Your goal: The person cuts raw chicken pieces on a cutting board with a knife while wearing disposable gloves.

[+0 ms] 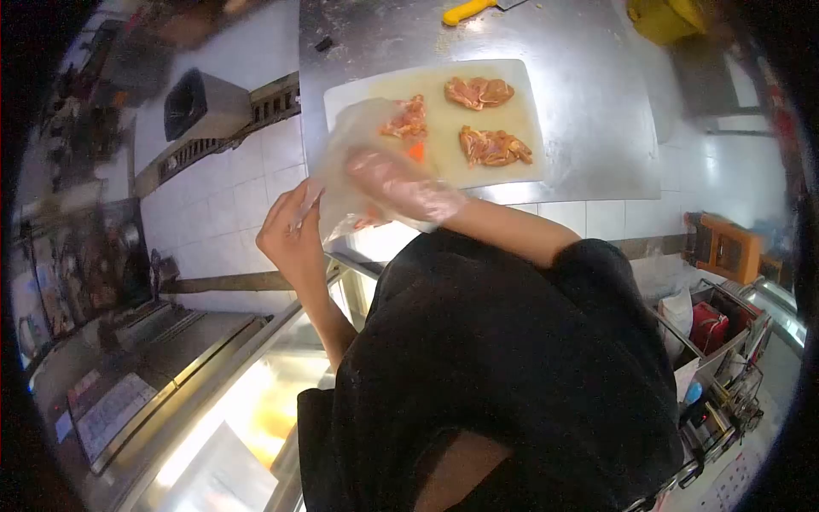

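Observation:
My left hand (295, 224) pinches the edge of a thin, translucent plastic bag (343, 128) between thumb and fingers. My right hand (405, 181) is covered by clear crinkled plastic and stretches flat across the bag, its fingertips blurred. Both hands are over the near left part of a white cutting board (529, 111). Two flattened pieces of raw marinated meat lie on its right half, an upper piece (479, 92) and a lower piece (495, 147). Another meat piece (408, 118) is partly covered by the bag. A bright orange patch (415, 152) shows beside my right hand.
The board lies on a steel table (597, 111). A yellow-handled knife (469, 11) rests at its far edge, and a small dark object (324, 43) lies at the upper left. A yellow container (665, 19) stands at the upper right. Below left is a lit glass case (256, 401).

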### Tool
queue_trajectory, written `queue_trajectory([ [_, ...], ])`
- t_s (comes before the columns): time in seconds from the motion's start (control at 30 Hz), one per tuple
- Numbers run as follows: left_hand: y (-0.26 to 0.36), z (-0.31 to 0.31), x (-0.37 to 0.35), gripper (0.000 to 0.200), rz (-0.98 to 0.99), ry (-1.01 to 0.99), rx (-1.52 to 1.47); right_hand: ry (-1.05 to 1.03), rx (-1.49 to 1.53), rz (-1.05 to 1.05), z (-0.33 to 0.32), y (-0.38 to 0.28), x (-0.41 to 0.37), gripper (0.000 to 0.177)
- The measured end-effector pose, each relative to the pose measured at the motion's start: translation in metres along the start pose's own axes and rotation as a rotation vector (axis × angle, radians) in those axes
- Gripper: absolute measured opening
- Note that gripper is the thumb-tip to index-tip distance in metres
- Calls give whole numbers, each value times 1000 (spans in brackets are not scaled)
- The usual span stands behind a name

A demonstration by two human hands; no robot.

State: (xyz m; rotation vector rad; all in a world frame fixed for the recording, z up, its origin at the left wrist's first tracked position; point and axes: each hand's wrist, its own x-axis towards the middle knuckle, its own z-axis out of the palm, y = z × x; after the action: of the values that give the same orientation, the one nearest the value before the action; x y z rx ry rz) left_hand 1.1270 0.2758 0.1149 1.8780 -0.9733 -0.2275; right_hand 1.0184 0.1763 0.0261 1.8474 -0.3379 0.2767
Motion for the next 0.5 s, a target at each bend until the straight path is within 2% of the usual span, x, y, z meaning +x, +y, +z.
queue_trajectory([
  [0.03,-3,0,-2,13,34,2,41,-151,350,114,-6,-15,12,13],
  [0.13,-15,-4,-7,14,23,40,18,170,1818,359,6,-36,29,18],
  [0.2,-16,-5,-6,18,2,57,-21,350,1937,213,17,-39,33,17],
  [0.27,-12,-6,-6,24,-4,50,-35,135,2141,121,26,-60,38,17],
  [0.37,-9,0,-7,25,-73,-26,-15,-227,2144,19,33,-73,34,19],
  [0.5,-5,2,-5,25,-37,-101,-28,-434,2101,-85,39,-71,32,22],
])
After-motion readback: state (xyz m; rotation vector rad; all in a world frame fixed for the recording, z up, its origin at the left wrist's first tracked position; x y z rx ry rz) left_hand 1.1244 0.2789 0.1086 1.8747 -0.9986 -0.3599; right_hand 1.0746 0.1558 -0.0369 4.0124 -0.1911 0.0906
